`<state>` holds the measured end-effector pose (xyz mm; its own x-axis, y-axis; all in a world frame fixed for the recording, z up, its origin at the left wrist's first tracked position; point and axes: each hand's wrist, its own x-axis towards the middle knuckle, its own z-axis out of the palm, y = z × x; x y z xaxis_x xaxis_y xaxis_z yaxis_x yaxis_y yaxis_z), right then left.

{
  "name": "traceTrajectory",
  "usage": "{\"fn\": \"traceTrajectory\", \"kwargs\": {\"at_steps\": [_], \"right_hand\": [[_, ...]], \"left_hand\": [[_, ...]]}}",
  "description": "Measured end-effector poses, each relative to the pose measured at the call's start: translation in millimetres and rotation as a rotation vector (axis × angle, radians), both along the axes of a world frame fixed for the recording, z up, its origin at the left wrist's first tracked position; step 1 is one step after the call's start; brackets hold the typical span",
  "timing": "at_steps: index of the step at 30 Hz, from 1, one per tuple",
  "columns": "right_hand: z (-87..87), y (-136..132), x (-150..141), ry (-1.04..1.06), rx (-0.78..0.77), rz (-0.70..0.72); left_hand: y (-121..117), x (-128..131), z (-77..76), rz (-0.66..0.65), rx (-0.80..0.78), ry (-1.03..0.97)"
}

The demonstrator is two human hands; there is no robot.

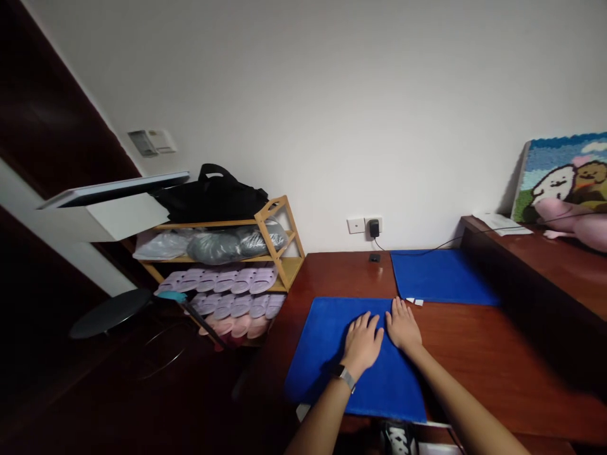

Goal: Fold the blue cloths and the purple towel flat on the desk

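A blue cloth point(327, 354) is spread flat on the reddish-brown wooden desk point(478, 354). My left hand point(363, 341), with a watch point(345, 376) on its wrist, lies palm down on the cloth, fingers stretched out. At the cloth's right edge my right hand point(403, 324) rests flat, its fingers straight and pointing away from me. Neither hand grips anything. Just beyond the right fingertips a second blue cloth point(441, 275) lies by the wall, with small white tags point(415, 302) at its near edge.
A wooden rack point(279, 253) holding slippers point(222, 278) and a black bag point(213, 196) stands at the left, near a round stool point(111, 313). A charger point(374, 227) sits in the wall socket, its cord running right. A raised shelf point(559, 259) bears a pink plush toy point(578, 224).
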<state>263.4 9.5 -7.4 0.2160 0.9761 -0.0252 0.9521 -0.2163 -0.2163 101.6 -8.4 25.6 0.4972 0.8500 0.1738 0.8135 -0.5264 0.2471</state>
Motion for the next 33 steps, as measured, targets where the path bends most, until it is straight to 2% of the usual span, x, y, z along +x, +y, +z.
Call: {"fn": "traceTrajectory", "kwargs": {"at_steps": [4, 7, 10, 16, 19, 26, 30, 33], "right_hand": [[-1.7, 1.3, 1.0, 0.0, -0.015, 0.004], [-5.0, 2.3, 1.5, -0.006, -0.012, 0.002], [-9.8, 2.9, 2.3, -0.017, -0.001, 0.002], [-17.1, 4.2, 5.3, -0.024, -0.006, 0.0], [-18.1, 4.7, 6.4, -0.027, -0.005, -0.002], [-9.4, 6.8, -0.3, -0.044, -0.03, 0.04], [-7.3, 6.9, -3.6, -0.039, -0.009, 0.031], [-9.6, 7.5, -3.5, -0.015, 0.014, 0.02]], "left_hand": [[29.8, 26.7, -3.1, 0.007, 0.042, -0.011], [50.8, 23.8, -12.8, -0.017, -0.002, 0.016], [70.9, -13.0, -14.9, 0.012, -0.05, 0.06], [105.5, -124.5, -3.1, 0.134, -0.11, 0.103], [109.7, -149.2, -6.0, 0.136, -0.106, 0.078], [99.3, -158.1, -14.6, 0.146, -0.084, 0.077], [105.2, -163.7, -8.1, 0.14, -0.092, 0.108], [107.5, -156.0, 0.6, 0.131, -0.085, 0.122]]}}
